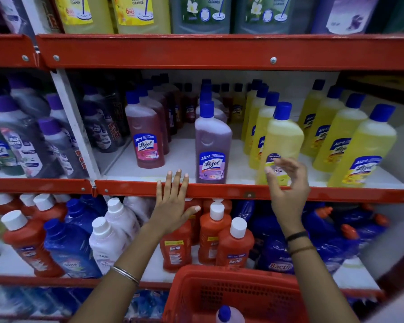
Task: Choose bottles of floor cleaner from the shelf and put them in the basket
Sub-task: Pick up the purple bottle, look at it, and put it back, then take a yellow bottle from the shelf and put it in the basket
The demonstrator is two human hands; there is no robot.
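On the middle shelf stand rows of blue-capped floor cleaner bottles: a red one (146, 136), a purple one (211, 145) at the front edge, and several yellow ones. My right hand (287, 187) is open, fingers curled, just in front of the nearest yellow bottle (283, 138), not gripping it. My left hand (173, 203) lies flat and open over the red shelf rail (131, 188), left of the purple bottle. The red basket (231, 292) hangs below between my arms, with a blue-capped pale bottle (229, 315) inside.
The lower shelf holds orange Bactin bottles (233, 245), blue bottles (65, 248) and a white bottle (107, 241). Large yellow and green cleaner bottles fill the top shelf (219, 52). A white upright post (75, 127) divides off dark purple-capped bottles at left.
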